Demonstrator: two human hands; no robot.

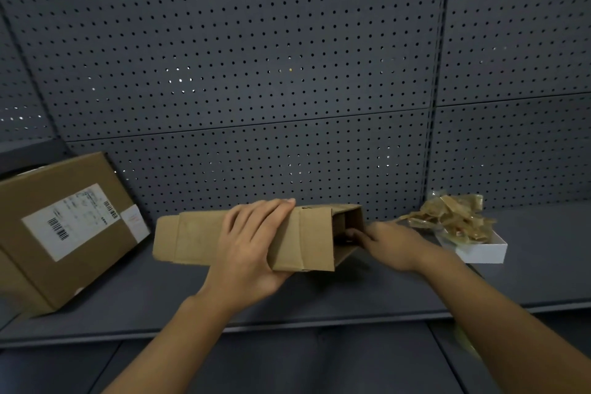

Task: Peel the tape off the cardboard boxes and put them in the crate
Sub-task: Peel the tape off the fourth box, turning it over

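Note:
A long brown cardboard box (pixel 192 238) lies on its side on the grey shelf, its right end open with the flaps spread. My left hand (pixel 252 246) grips it around the middle, fingers over the top and thumb underneath. My right hand (pixel 387 245) is at the open right end with its fingertips reaching into the opening; the fingertips are hidden inside. A larger cardboard box (pixel 64 227) with a white shipping label stands tilted at the left. No crate is in view.
A small white tray (pixel 483 249) heaped with crumpled brown tape strips (pixel 454 217) sits at the right on the grey shelf (pixel 367 291). A grey pegboard wall (pixel 256 73) rises behind. The shelf's front edge runs just below my wrists.

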